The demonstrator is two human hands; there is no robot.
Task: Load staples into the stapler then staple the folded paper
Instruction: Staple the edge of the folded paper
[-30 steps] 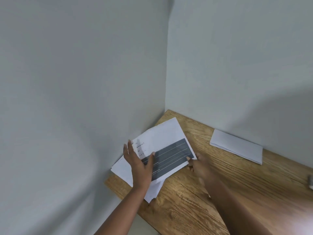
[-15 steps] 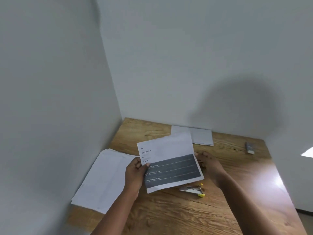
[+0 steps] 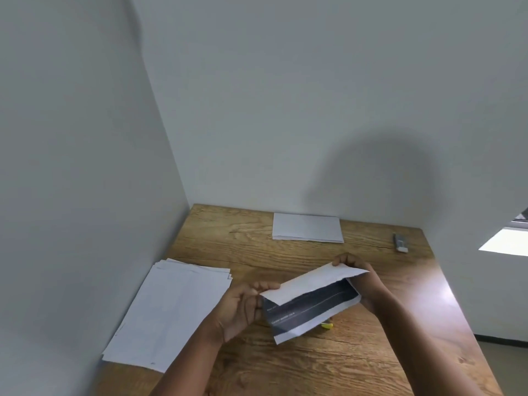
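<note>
Left hand (image 3: 243,307): thumb and fingers pinch the left end of the sheet (image 3: 311,301). Right hand (image 3: 361,277): fingertips pinch the white top flap at its far right; the rest of the hand is hidden behind the paper. The sheet is held above the table (image 3: 357,352), top part bent toward the printed dark band, tilted up to the right. A yellow tip (image 3: 327,325) shows under its lower edge. A stack (image 3: 171,312) lies to the left, a folded paper (image 3: 307,227) by the back wall, and a small grey item (image 3: 400,242) at far right.
</note>
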